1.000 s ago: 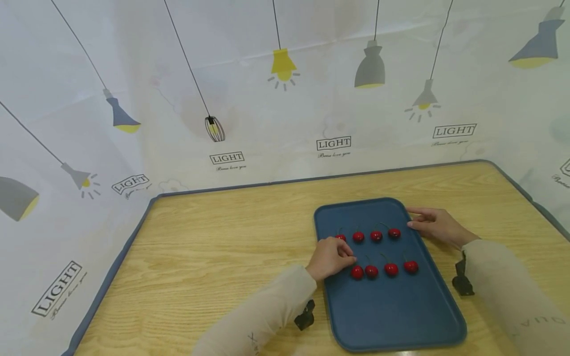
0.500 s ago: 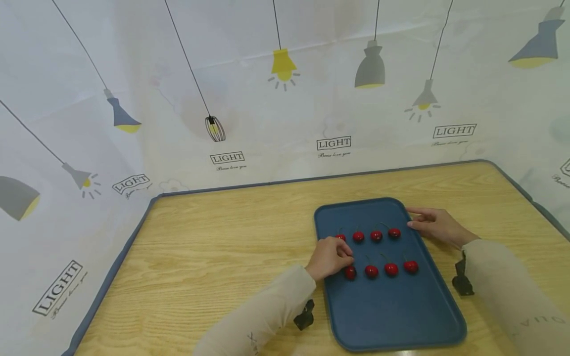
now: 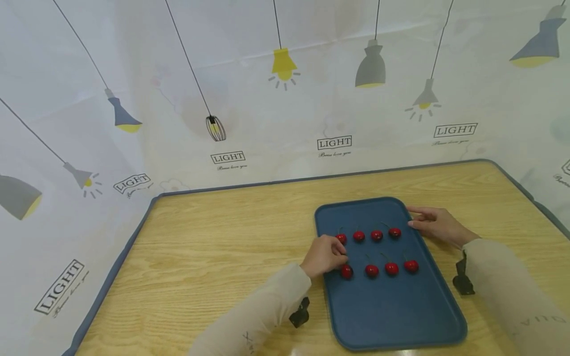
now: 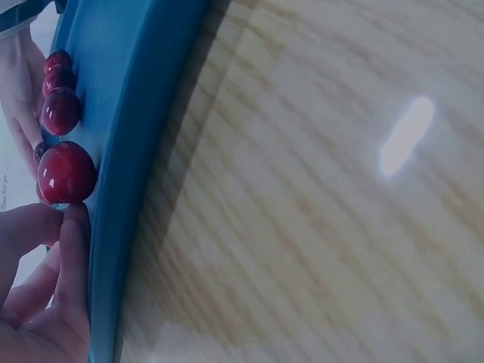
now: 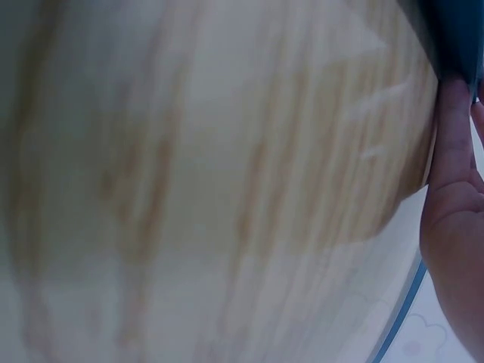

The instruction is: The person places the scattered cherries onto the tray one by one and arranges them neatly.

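A blue tray (image 3: 396, 311) lies on the wooden table, bearing two rows of red cherries. My left hand (image 3: 324, 256) is over the tray's left side, thumb and finger pinching the stem end of the front row's leftmost cherry (image 3: 346, 271). In the left wrist view, that cherry (image 4: 66, 174) sits right at the fingertips; its stem is mostly hidden. Three more cherries, one of them a cherry (image 3: 392, 269) with its stem pointing back, continue that row rightward. At the tray's right rim, my right hand (image 3: 441, 226) rests its thumb and straight forefinger against the edge.
The back row of cherries (image 3: 376, 235) runs across the tray, its leftmost cherry (image 3: 340, 239) close by the left hand's knuckles. Wood-grain table (image 3: 222, 237) surrounds the tray. A white curtain (image 3: 267, 118) printed with lamps stands behind and at the sides.
My left hand has drawn the front row's leftmost cherry to the left, widening the gap to its neighbour. The right hand and the tray have stayed put.
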Demonstrator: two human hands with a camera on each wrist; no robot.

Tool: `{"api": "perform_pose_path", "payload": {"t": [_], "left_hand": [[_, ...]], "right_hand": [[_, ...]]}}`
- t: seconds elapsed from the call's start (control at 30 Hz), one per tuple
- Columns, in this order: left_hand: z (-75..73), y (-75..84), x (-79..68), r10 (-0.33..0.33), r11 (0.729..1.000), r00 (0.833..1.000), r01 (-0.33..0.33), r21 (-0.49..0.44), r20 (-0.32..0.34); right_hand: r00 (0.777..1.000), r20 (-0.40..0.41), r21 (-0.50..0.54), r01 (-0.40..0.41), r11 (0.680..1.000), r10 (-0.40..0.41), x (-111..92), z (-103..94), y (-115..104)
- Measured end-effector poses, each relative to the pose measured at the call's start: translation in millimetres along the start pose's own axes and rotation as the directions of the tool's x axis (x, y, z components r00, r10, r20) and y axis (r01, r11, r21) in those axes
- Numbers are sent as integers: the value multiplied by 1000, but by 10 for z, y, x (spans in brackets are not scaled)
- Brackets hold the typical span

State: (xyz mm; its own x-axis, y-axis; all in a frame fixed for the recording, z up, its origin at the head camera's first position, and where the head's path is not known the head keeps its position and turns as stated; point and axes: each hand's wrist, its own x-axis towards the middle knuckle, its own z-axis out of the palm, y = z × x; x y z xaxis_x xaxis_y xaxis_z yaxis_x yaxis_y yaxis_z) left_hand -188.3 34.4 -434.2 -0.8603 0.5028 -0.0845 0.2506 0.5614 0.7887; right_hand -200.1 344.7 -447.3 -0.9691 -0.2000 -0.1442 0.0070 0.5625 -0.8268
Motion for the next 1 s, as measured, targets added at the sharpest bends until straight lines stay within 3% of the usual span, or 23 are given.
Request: {"api": "perform_pose_path", "payload": {"t": [1.0], "left_hand": [[40,34,-1,-26,998,999,28,-54,36]], "right_hand": [[1000,-8,5,7,1000,-7,15,1,52]]}}
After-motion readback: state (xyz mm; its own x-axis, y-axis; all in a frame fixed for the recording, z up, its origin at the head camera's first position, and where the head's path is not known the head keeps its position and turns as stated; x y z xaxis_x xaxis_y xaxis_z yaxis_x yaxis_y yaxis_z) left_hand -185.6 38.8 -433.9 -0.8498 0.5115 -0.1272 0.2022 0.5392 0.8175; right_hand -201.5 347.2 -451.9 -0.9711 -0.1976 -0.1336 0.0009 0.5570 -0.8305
